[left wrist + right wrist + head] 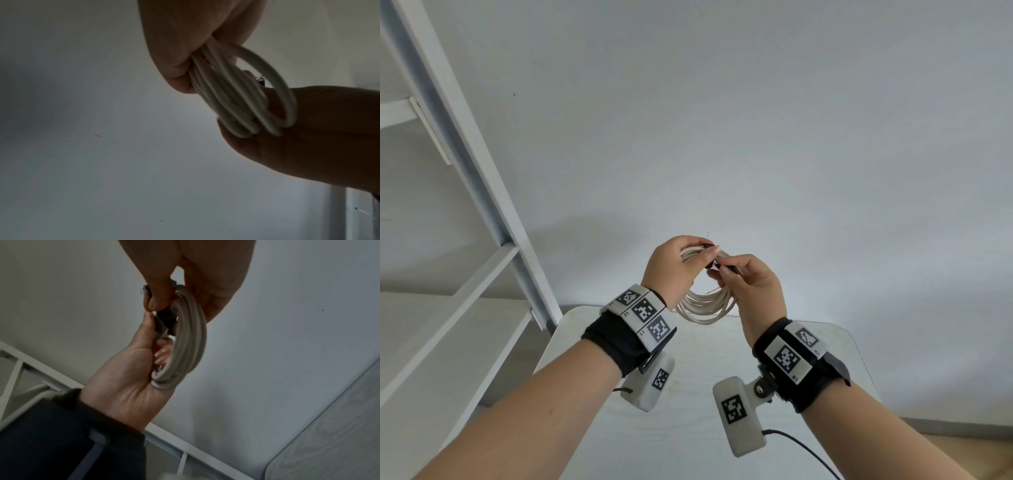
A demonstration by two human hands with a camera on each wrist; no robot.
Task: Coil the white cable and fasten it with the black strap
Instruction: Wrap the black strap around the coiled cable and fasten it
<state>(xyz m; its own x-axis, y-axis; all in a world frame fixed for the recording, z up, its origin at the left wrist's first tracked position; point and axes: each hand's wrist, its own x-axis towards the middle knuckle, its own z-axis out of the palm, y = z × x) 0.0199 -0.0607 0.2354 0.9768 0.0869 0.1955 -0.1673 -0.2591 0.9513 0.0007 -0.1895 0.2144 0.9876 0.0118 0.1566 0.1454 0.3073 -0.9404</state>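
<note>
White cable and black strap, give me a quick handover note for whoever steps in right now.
Left hand: grips the top of the coiled white cable, held up above the table.
Right hand: pinches the black strap, which sits at the top of the coil beside the left thumb.
Done: the cable is wound into several loops that hang from the left hand.
Left: finish wrapping the strap round the bundle and close it; whether it already goes all the way round cannot be told. Then set the coil down.
</note>
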